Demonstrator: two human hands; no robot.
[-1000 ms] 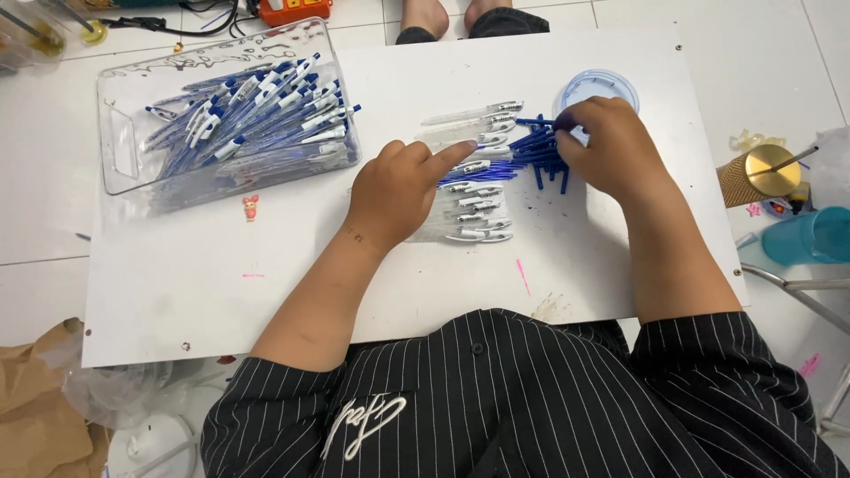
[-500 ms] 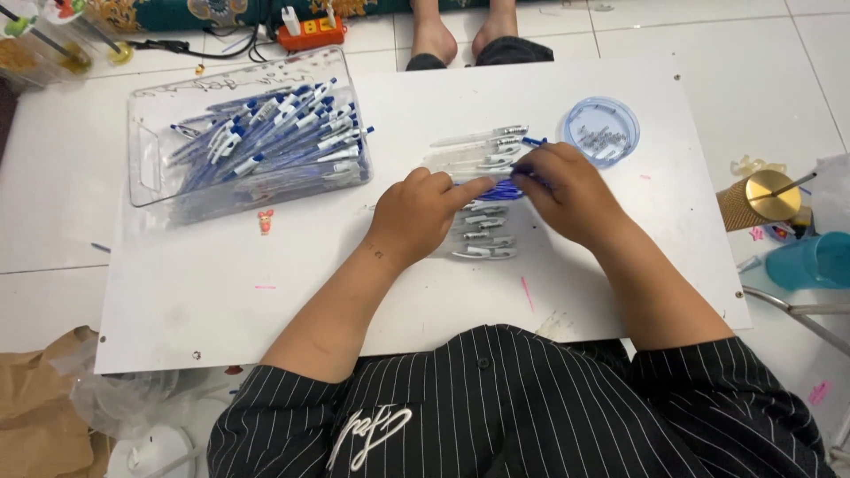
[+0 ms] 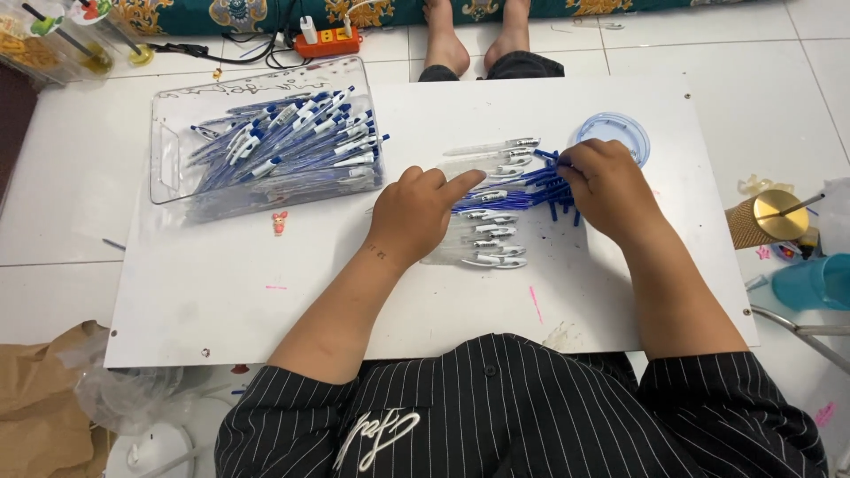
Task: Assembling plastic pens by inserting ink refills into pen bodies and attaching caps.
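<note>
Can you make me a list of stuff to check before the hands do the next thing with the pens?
1. Left hand steadies the row of clear pen barrels: ok, it rests on them with the forefinger stretched out.
2. Right hand has a blue refill: cannot tell, its fingertips are at the blue refills but the grip is hidden.
3. Barrels lined up: ok, they lie side by side on the white board.
4. Tray has room: not ok, it is heaped with finished pens.
5. Blue lid in reach: ok, just behind the right hand.
</note>
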